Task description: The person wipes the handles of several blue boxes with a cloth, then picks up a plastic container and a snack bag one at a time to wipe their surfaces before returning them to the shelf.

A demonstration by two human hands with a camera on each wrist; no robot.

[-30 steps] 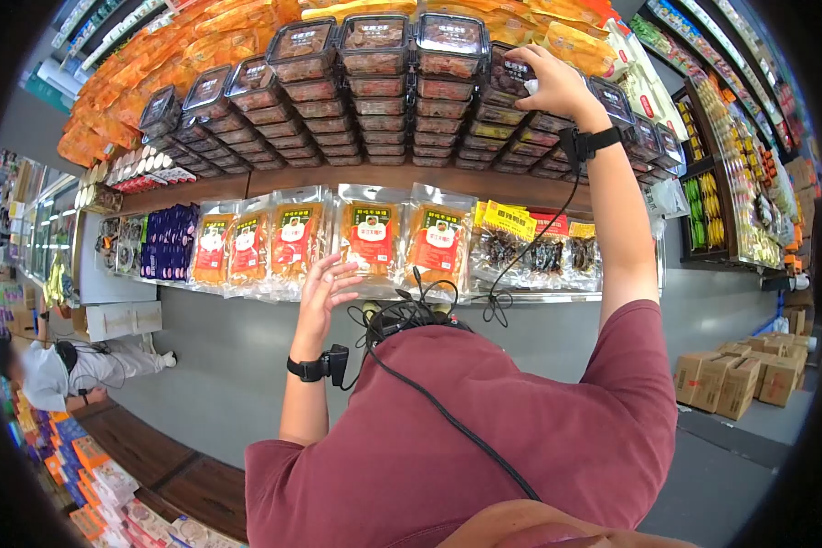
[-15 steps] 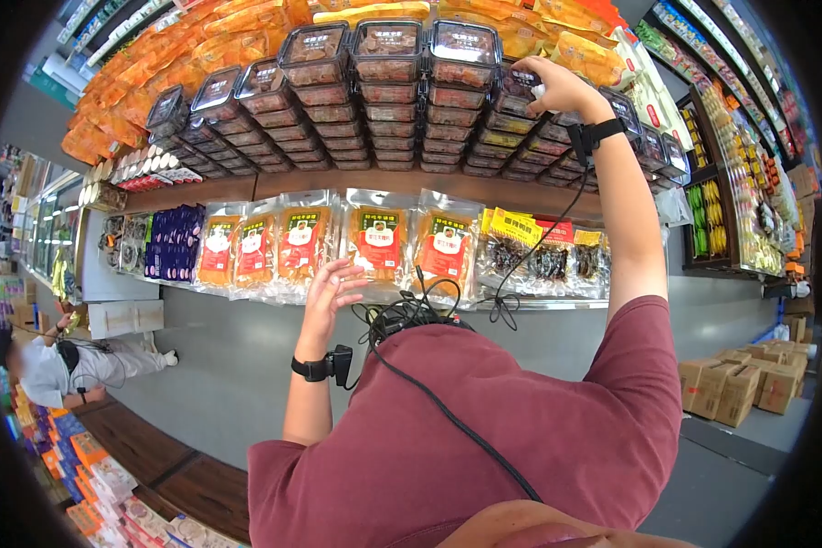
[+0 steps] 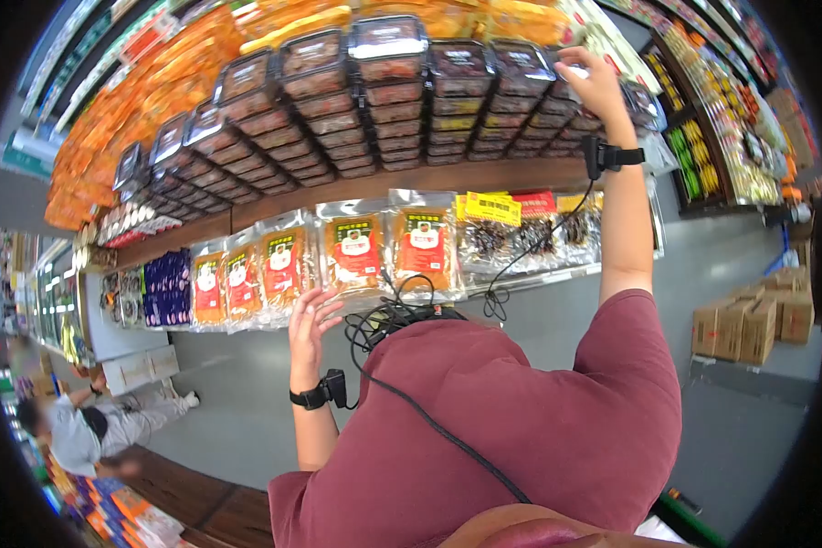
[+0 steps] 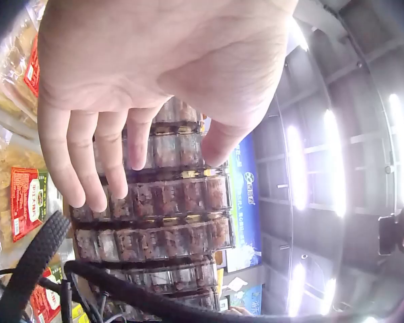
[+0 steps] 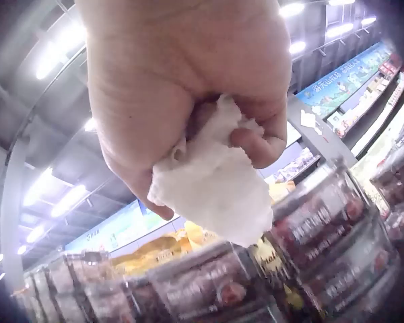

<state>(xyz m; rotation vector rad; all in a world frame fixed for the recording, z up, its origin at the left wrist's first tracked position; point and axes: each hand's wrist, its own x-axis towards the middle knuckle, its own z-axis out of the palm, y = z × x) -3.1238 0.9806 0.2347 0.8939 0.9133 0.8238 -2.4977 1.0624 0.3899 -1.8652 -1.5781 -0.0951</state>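
Note:
In the right wrist view the right hand (image 5: 188, 87) grips a crumpled white tissue (image 5: 215, 192) with curled fingers, above stacked clear boxes of dark food (image 5: 323, 229). The head view has the right hand (image 3: 595, 84) over the right part of the box rows; whether it touches a box I cannot tell. The left hand (image 3: 308, 329) is raised, holding nothing, in front of flat bags with red labels (image 3: 353, 247). The left wrist view shows that left hand (image 4: 155, 74) with fingers loosely extended, and box stacks (image 4: 155, 235) beyond.
Orange bags (image 3: 146, 110) lie behind the boxes. Black cables (image 3: 384, 320) bunch by the torso. A person in light clothes (image 3: 87, 434) is at the lower left, cartons (image 3: 749, 320) stand on the floor at the right, and a rack (image 3: 703, 146) stands behind them.
The head view has shifted and tilted. The right hand has moved rightward along the box rows, away from the dark box it was at. The left hand remains raised near the bags.

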